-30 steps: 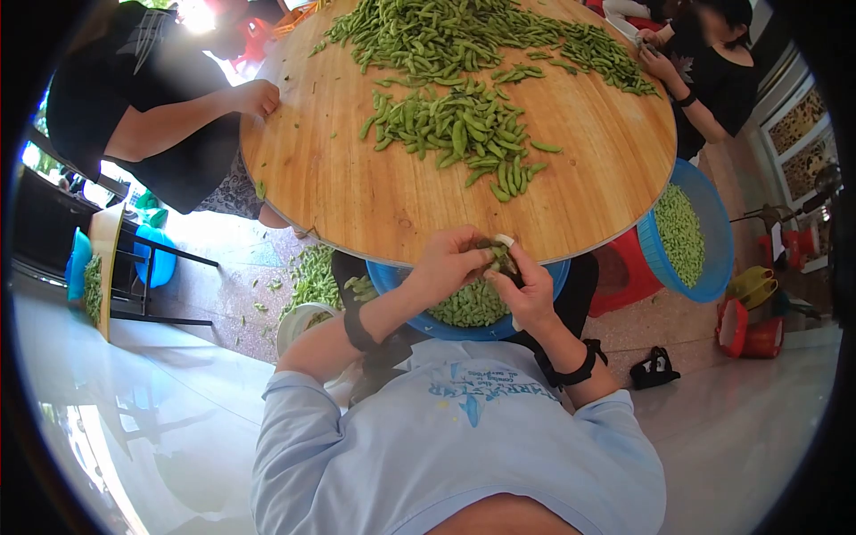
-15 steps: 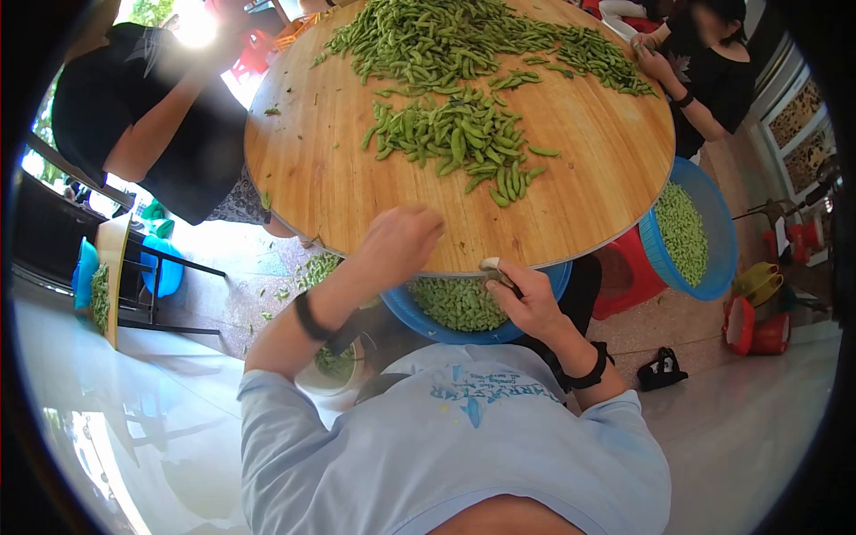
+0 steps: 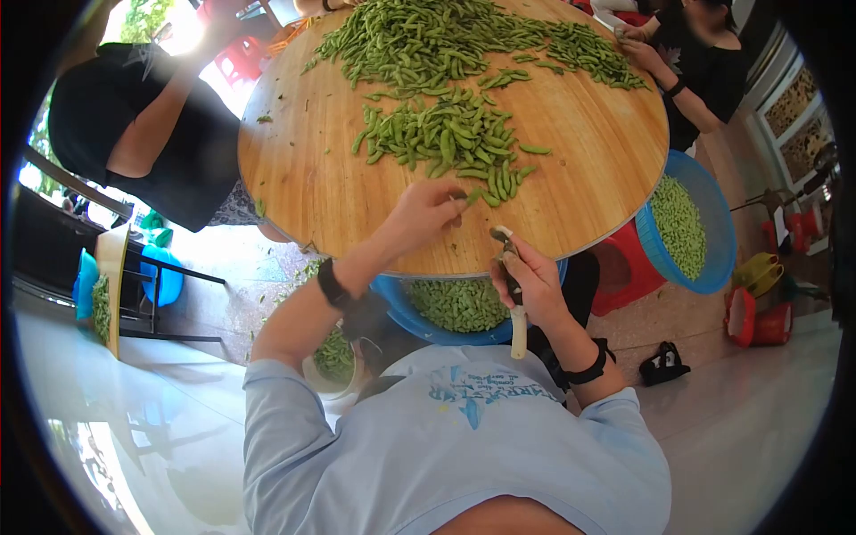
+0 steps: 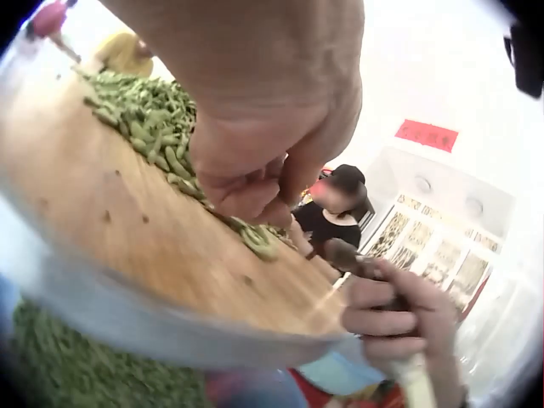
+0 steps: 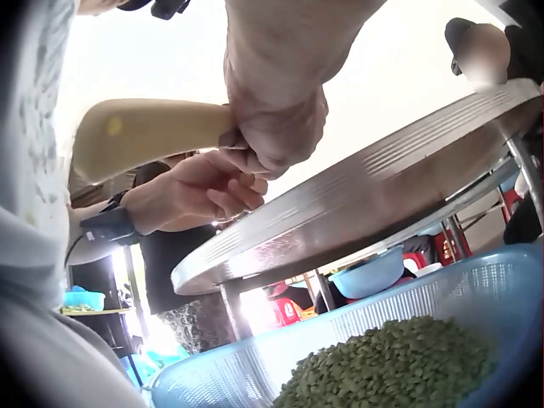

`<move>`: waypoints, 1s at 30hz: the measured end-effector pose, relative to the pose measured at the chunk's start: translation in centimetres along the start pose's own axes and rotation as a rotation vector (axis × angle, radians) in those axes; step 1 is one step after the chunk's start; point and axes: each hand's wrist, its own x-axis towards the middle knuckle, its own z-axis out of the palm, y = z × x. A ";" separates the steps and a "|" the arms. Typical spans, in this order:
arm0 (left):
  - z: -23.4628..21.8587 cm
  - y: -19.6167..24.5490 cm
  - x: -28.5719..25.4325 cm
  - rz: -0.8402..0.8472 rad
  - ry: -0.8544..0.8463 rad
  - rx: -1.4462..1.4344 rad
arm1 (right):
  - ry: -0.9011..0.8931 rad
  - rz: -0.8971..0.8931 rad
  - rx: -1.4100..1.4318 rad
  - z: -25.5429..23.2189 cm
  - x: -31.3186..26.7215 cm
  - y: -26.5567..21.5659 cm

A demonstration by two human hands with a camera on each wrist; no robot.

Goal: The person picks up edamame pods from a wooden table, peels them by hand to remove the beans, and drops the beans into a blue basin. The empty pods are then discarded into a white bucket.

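Observation:
In the head view the left hand (image 3: 423, 214) is over the near part of the round wooden table (image 3: 339, 201), pinching a green pod (image 3: 473, 195) at its fingertips, just below the small pile of pods (image 3: 437, 134). The right hand (image 3: 538, 283) grips a tool with a pale handle (image 3: 519, 333) and a dark upper part, near the table's front edge. In the right wrist view the pale handle (image 5: 153, 136) sticks out of the right hand (image 5: 276, 127). Below the table edge sits a blue basket (image 3: 401, 308) of shelled beans (image 3: 456, 305).
A large pod heap (image 3: 410, 40) covers the table's far side. At right stand a blue basket (image 3: 713, 232) of beans and a red stool (image 3: 624, 272). A pail (image 3: 355, 370) with green contents is at lower left. Two people in black sit at the table's sides.
The left hand left the right hand, swept over the table and now pinches a pod near the small pile. The right hand's tool has turned, showing its pale handle pointing down.

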 end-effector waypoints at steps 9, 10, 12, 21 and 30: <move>1.9 -0.4 -5.3 -0.112 -0.141 -0.371 | -0.186 0.101 0.280 1.1 -0.4 -0.2; 2.1 -0.4 -5.4 -0.115 -0.140 -0.376 | -0.185 0.103 0.279 1.1 -0.3 -0.2; 2.4 -0.4 -5.4 -0.084 -0.100 -0.369 | -0.187 0.104 0.275 1.1 -0.3 -0.2; 2.9 -1.9 -5.4 0.094 -0.063 -0.410 | -0.162 0.056 0.238 1.3 -0.3 -0.4; 2.7 -2.2 -5.1 -0.106 -0.388 -1.099 | -0.316 0.190 0.460 0.4 0.0 -1.9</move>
